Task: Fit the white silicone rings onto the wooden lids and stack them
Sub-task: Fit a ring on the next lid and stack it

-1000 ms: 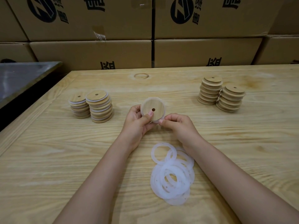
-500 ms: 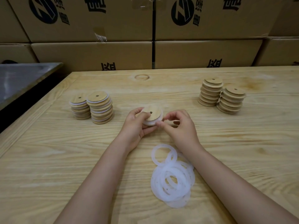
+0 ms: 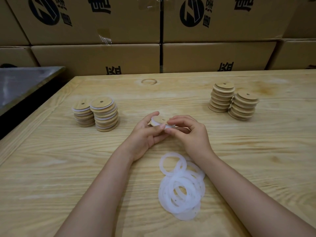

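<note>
Fingers point(image 3: 154, 129) of left hand point(image 3: 145, 135) and right hand point(image 3: 192, 134) pinch wooden lid point(image 3: 159, 120) between ringed stacks point(image 3: 96, 113) and bare stacks point(image 3: 233, 103), loose rings point(image 3: 182, 187) near.

Round wooden lid point(image 3: 159, 120), small centre hole, tilted; white ring point(image 3: 154, 123) around its rim; pinched between left hand point(image 3: 145, 135) and right hand point(image 3: 192, 135); loose white rings point(image 3: 181, 189) heaped flat, overlapping, nearer; two ringed stacks point(image 3: 104, 115) left; two bare-lid stacks point(image 3: 220, 98) right.

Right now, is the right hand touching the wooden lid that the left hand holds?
Touching. The head view shows the right hand pinching the wooden lid at its rim, while the left hand grips the other side.
</note>
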Demonstrator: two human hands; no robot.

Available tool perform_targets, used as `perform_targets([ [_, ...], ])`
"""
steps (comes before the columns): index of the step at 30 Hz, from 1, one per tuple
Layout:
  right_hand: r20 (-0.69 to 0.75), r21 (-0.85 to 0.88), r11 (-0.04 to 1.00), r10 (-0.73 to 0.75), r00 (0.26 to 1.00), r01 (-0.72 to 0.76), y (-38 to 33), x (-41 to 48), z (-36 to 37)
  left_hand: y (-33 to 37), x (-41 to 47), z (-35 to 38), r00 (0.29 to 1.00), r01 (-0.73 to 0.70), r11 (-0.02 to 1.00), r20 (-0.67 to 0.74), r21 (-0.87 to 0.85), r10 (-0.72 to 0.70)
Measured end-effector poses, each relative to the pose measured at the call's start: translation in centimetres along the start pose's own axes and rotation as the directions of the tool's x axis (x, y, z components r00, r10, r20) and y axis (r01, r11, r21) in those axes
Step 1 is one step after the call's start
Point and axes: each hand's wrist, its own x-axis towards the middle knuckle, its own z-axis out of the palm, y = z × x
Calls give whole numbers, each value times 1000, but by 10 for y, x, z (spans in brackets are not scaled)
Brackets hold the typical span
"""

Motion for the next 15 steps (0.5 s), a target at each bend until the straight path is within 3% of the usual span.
perform_targets([
  [3,26,53,999,10,1000,-12,-1,0,-1,-3,0,-1,999,-50,996,-1,75,50],
  [10,5,1,1000,-16,1000,16,-2,1,-4,-4,2,-2,998,-63,981,19,181,60],
  [12,1,-181,964,-200,980,196,-3,-2,-4,-5,2,-2,998,-66,978,18,199,64],
  [15,92,-484,718,-526,845,500,-3,-6,-2,-6,4,-3,997,-71,969,23,237,67],
])
